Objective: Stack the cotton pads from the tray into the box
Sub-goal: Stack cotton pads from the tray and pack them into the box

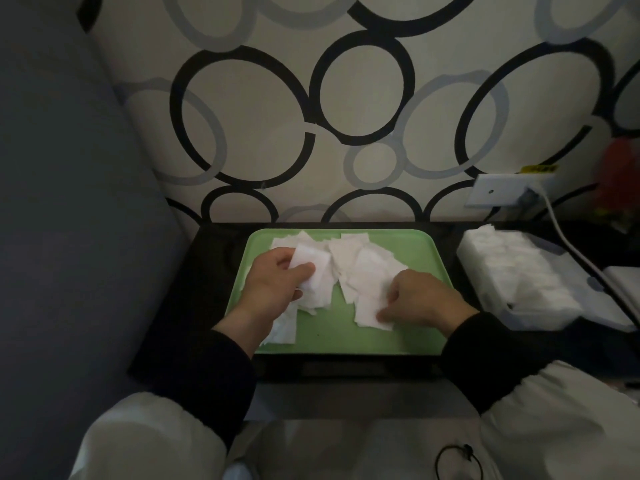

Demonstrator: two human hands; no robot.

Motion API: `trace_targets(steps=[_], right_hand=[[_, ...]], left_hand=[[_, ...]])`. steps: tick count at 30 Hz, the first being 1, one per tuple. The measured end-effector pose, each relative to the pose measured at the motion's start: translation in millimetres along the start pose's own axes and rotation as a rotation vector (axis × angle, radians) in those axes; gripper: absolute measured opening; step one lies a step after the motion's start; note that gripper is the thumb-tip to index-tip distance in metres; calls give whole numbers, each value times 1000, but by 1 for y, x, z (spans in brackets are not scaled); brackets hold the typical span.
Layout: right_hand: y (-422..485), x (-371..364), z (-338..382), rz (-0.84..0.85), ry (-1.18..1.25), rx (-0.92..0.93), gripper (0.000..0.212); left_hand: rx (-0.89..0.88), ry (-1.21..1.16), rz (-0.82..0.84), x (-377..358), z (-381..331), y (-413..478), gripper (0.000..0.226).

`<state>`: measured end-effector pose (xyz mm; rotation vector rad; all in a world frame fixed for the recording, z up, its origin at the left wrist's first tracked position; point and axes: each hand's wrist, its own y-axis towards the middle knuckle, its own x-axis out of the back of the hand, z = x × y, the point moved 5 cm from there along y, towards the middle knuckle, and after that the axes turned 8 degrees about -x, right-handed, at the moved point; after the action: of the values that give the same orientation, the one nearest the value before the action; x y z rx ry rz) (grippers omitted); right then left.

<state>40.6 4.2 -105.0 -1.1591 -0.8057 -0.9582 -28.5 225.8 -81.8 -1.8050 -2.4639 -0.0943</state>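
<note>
A green tray (408,251) lies on a dark tabletop with several white square cotton pads (360,265) scattered over it. My left hand (273,282) is over the tray's left side and grips a small bunch of pads (311,268) between thumb and fingers. My right hand (419,299) is over the tray's right part, with fingertips pinching a single pad (367,315) that lies on the tray. A clear plastic box (519,275) stands to the right of the tray, with rows of white pads stacked in it.
The dark tabletop (207,271) ends at a wall with ring-patterned paper. A white wall socket (498,194) with a cable (581,251) running down sits behind the box. A grey padded surface (69,202) rises on the left.
</note>
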Motion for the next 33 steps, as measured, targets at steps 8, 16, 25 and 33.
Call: trace_targets(steps=[8, 16, 25, 33], right_hand=[[-12, -17, 16, -16, -22, 37, 49], [-11, -12, 3, 76, 414, 150, 26], [-21, -22, 13, 224, 223, 323, 51], [-40, -16, 24, 283, 92, 476, 51]], left_hand=[[-13, 12, 4, -9, -1, 0, 15], [-1, -23, 29, -16, -1, -1, 16], [-5, 7, 30, -21, -1, -1, 18], [6, 27, 28, -22, 4, 2, 14]])
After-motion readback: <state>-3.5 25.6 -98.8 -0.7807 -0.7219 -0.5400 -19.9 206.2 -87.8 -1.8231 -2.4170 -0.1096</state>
